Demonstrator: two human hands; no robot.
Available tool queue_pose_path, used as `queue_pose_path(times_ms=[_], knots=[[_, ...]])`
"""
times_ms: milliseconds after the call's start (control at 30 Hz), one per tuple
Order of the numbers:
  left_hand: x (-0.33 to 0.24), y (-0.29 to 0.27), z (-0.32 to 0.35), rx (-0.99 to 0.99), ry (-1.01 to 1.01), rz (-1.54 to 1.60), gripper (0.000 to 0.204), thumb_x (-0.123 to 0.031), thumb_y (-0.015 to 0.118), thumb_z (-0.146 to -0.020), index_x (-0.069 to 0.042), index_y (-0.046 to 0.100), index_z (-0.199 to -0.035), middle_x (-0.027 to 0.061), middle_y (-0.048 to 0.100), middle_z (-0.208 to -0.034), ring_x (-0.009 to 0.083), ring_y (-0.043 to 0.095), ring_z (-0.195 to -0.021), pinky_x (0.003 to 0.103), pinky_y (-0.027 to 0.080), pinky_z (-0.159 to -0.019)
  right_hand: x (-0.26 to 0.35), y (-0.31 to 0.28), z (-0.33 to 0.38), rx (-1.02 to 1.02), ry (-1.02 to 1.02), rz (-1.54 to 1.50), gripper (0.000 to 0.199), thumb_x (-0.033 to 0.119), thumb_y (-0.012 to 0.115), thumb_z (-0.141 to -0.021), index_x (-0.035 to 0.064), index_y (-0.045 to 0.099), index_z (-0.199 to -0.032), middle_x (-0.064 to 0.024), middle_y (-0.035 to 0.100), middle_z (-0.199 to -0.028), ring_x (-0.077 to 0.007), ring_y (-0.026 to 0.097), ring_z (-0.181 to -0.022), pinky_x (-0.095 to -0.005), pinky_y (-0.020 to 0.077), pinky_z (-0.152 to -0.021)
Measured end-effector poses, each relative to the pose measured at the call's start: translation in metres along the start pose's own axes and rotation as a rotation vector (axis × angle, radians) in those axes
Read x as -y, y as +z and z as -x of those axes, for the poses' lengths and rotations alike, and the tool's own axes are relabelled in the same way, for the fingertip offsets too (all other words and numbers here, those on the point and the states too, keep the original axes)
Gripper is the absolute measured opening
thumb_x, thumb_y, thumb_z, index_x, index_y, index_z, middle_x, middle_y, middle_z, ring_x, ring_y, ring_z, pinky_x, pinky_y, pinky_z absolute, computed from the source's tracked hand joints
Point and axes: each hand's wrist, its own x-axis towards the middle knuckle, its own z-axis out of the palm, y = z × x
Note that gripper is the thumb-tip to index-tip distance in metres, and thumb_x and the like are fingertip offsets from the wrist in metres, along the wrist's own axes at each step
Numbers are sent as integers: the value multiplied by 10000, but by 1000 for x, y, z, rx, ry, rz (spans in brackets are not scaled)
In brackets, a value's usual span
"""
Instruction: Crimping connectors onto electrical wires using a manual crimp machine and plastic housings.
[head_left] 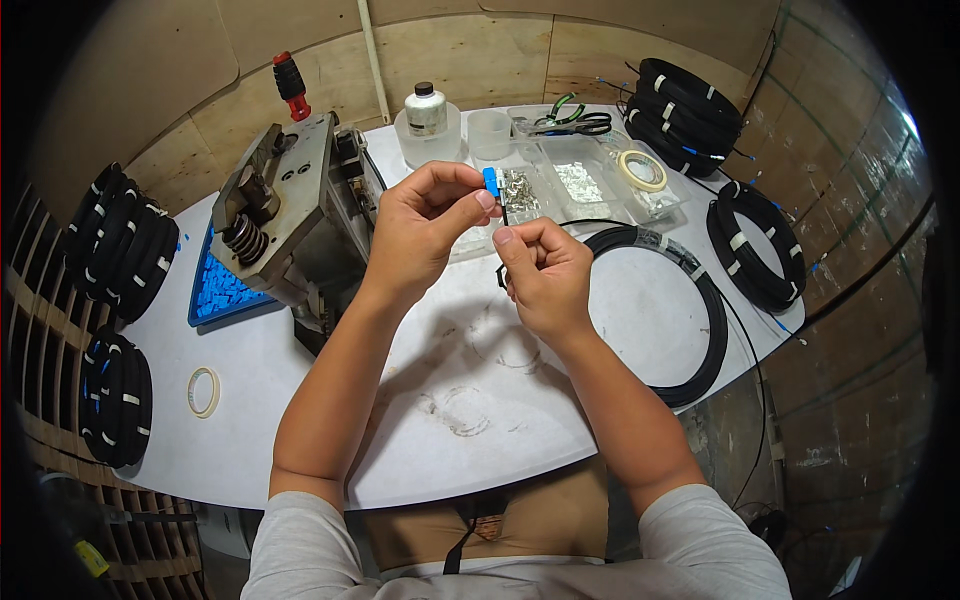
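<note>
My left hand (430, 225) pinches a small blue connector (491, 182) between thumb and fingers, above the middle of the table. Just right of it and a little nearer, my right hand (545, 270) is closed on a thin black cable (505, 214), whose upper end meets the connector. The cable also shows on the right of this hand, toward a large black cable coil (715, 340) lying on the table. Part of the cable is hidden inside my right fingers. Behind my hands stands a clear tray (545, 175) with small metal parts and white pieces.
At the left stands a metal press (300, 190) with a red-and-black screwdriver (290, 85) upright behind it. Beneath it lies a blue tray (205, 320) of blue pieces. Tape rolls (203, 392), a bottle (427, 110), scissors (590, 124) and bundled cable coils (690, 110) surround the workspace.
</note>
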Motion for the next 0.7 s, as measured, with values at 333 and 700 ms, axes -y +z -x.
queue_pose_path(times_ms=[333,700], knots=[[2,-1,-1,-2,-1,6,157,-17,659,-865,-1,602,-1011,79,672,-897,140,644,-819,272,518,-763,-2,-1,-1,7,-6,-4,160,144,654,-914,28,625,-809,90,457,-513,20,344,-462,-186,267,-429],[3,1,0,2,4,6,149,-25,660,-866,-11,599,-1002,68,668,-897,132,638,-821,274,519,-770,-1,-2,-1,4,17,-8,155,146,653,-915,29,628,-816,89,454,-508,21,346,-453,-187,261,-427]])
